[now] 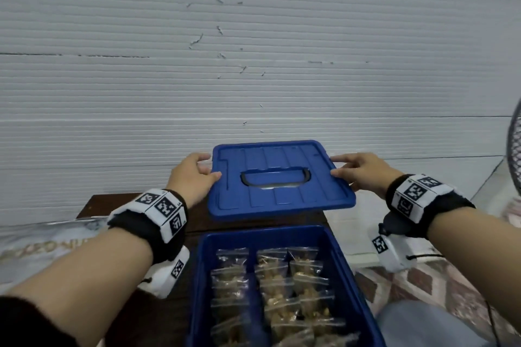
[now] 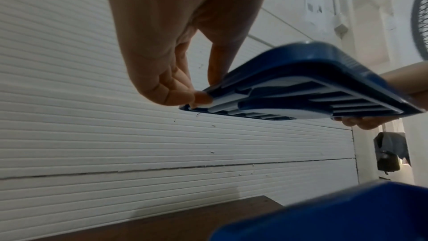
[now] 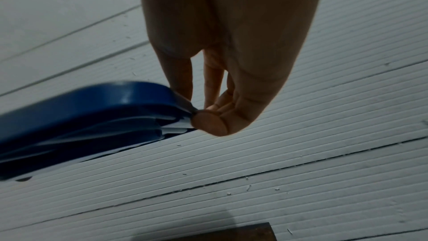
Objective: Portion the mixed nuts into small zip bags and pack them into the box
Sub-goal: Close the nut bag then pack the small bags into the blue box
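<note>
white slatted wall behind; both hands' grip pinches blue lid above box.

Home room: ribbed wall panels, standing fan.

I've got the blue lid pinched at its short edges, left hand & right hand, held clear above the open blue box w/ zip bags of nuts in rows.
</note>
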